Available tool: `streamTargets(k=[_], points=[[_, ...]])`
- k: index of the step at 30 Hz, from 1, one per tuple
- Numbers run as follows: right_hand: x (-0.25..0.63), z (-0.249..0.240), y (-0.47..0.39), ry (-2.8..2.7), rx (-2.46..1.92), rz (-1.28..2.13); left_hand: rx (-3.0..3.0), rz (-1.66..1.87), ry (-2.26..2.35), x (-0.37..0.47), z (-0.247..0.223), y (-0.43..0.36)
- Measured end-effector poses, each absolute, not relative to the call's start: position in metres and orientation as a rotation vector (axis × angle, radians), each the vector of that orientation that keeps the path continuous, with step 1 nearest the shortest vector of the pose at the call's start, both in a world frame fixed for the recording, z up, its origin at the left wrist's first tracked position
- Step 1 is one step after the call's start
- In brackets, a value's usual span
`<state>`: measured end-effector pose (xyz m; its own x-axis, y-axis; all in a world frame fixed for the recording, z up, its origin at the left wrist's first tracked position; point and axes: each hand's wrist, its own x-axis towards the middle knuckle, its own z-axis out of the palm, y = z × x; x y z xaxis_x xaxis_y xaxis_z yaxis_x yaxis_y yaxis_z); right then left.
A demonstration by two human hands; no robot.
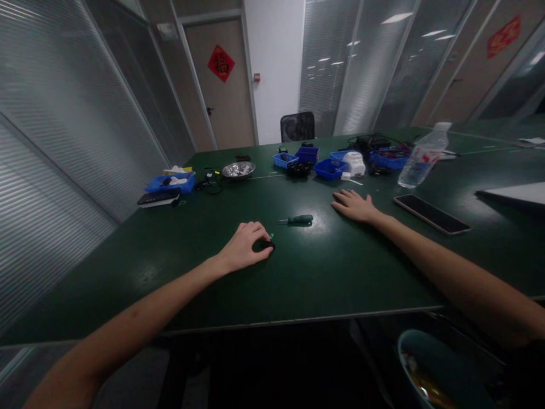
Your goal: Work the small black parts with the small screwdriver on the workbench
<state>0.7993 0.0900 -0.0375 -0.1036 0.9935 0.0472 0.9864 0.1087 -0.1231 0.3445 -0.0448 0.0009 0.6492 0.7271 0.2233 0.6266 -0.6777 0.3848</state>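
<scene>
My left hand (243, 247) rests on the green tabletop (315, 278), its thumb and fingers closed around a small black piece (269, 246) with a bit of green on top; most of it is hidden, so its kind is unclear. Just beyond and to the right lies a screwdriver (300, 218) with a dark green handle, its shaft pointing left, touched by neither hand. My right hand (354, 205) lies flat on the table with fingers stretched out, holding nothing. To its right is a phone (431, 214), screen up.
A water bottle (424, 156) stands behind the phone. Farther back are a metal bowl (238, 170), blue bins (330, 168), a white device (354, 163) and tangled cables. A blue tray (187, 184) sits at the left. Below the table edge is a bin (411, 341).
</scene>
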Motion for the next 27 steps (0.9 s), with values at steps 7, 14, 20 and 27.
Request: streamTargets(k=[7,14,20,27], points=[[0.758,-0.03,0.064,-2.244,-1.995,0.138,2.658,0.564,1.025,0.352,0.002,-0.047],[0.696,-0.008,0.019,-2.348,-1.066,0.297,2.741,0.438,0.914,0.348,0.005,-0.049],[0.655,-0.009,-0.006,-2.591,-0.88,0.207,2.717,0.434,0.961,0.302,0.001,-0.031],[0.661,-0.01,-0.001,-2.601,-0.963,0.221,2.559,0.401,1.414,0.172,-0.003,0.002]])
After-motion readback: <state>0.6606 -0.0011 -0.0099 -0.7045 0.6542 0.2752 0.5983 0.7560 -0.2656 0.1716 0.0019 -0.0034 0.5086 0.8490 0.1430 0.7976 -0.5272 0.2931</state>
